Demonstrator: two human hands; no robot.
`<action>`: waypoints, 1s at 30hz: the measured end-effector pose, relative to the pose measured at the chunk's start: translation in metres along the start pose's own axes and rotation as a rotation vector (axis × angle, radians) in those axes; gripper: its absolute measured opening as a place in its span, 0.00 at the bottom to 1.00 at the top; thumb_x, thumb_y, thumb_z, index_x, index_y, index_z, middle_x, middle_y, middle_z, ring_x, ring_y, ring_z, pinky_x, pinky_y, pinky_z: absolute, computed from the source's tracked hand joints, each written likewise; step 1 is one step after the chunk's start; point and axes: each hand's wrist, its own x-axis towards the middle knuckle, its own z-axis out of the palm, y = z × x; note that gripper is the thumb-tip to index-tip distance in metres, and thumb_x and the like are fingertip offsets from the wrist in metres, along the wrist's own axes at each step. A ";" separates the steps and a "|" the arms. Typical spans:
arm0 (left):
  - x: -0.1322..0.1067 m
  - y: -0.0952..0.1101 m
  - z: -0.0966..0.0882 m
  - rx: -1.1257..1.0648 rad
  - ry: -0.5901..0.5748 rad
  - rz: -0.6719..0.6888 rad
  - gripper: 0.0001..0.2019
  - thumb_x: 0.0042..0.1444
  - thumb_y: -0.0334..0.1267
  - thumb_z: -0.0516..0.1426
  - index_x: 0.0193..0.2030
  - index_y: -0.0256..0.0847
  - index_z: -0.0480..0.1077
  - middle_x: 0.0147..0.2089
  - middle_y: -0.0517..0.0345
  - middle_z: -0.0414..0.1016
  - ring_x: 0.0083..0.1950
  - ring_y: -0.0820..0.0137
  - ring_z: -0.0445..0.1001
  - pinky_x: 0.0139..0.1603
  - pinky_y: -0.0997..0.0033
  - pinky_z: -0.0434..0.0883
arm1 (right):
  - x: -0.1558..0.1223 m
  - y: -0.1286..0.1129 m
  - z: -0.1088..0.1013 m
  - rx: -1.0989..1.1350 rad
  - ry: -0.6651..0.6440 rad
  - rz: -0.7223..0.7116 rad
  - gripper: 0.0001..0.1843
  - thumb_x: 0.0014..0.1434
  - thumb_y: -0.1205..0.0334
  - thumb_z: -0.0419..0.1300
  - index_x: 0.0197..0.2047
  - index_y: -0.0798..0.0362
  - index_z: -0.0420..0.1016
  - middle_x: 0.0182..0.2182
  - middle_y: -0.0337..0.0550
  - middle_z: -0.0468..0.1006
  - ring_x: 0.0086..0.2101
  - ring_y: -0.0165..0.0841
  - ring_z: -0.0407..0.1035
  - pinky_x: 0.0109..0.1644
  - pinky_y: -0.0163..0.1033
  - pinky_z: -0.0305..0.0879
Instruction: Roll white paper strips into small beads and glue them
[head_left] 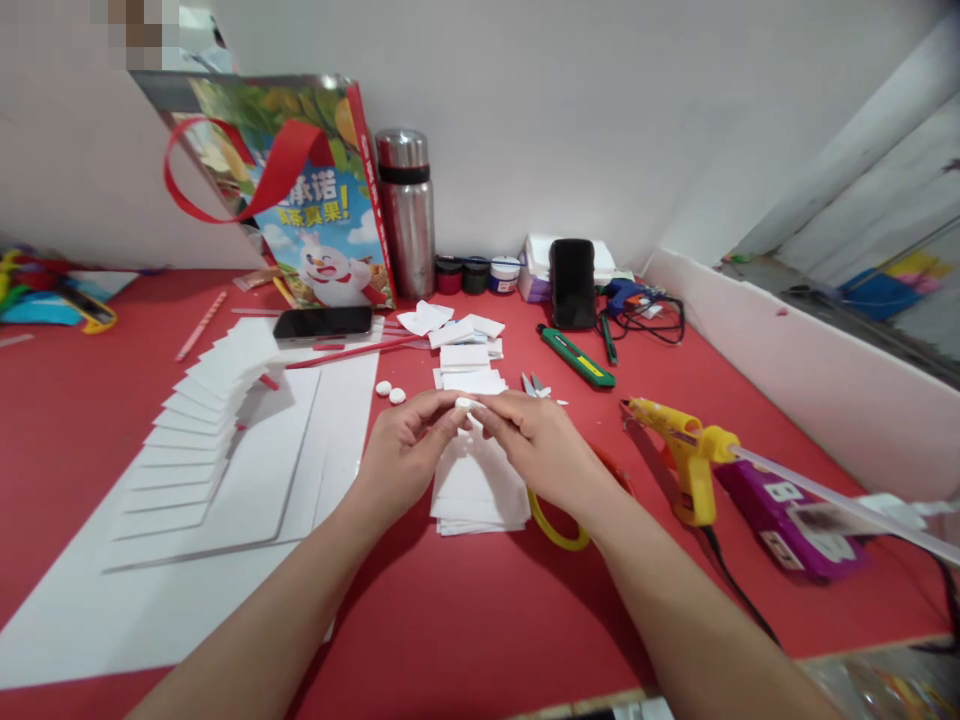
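Observation:
My left hand (409, 440) and my right hand (529, 430) meet at the middle of the table, fingertips closed around a small white piece of paper (466, 404). Its exact shape is partly covered by my fingers. Under the hands lies a stack of white paper strips (480, 490), with more cut pieces (465, 357) behind it. Two small white rolled discs (391, 392) sit just left of my left hand's fingers. Scissors with a yellow and red handle (562, 530) lie partly hidden beneath my right hand and forearm.
At left, a fanned row of white cards (184, 440) stands on white board (75, 610). A yellow glue gun (694, 460), purple box (795, 520) and green cutter (576, 357) lie at right. Behind are a steel flask (409, 220), gift bag (322, 220), phone (322, 322) and paint jars (476, 275).

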 end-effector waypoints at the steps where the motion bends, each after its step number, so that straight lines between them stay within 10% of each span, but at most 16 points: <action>1: 0.000 0.000 0.001 -0.013 0.009 -0.011 0.13 0.64 0.41 0.58 0.50 0.39 0.78 0.40 0.51 0.81 0.42 0.64 0.78 0.47 0.65 0.73 | 0.000 -0.001 0.001 -0.053 0.026 -0.011 0.16 0.69 0.60 0.55 0.30 0.55 0.76 0.26 0.39 0.74 0.28 0.29 0.67 0.33 0.35 0.57; 15: -0.011 0.000 0.020 0.310 0.313 0.332 0.13 0.66 0.33 0.56 0.54 0.44 0.78 0.48 0.53 0.80 0.48 0.66 0.77 0.52 0.68 0.72 | -0.013 -0.015 0.023 -0.150 0.280 -0.198 0.15 0.66 0.69 0.52 0.26 0.52 0.63 0.24 0.38 0.64 0.26 0.29 0.59 0.33 0.37 0.53; 30: 0.001 -0.002 -0.006 -0.003 0.014 0.162 0.12 0.63 0.32 0.59 0.49 0.47 0.81 0.36 0.59 0.80 0.36 0.72 0.77 0.42 0.71 0.74 | -0.006 0.005 0.001 -0.072 0.082 -0.327 0.12 0.65 0.73 0.53 0.31 0.56 0.73 0.26 0.40 0.71 0.28 0.29 0.65 0.34 0.35 0.57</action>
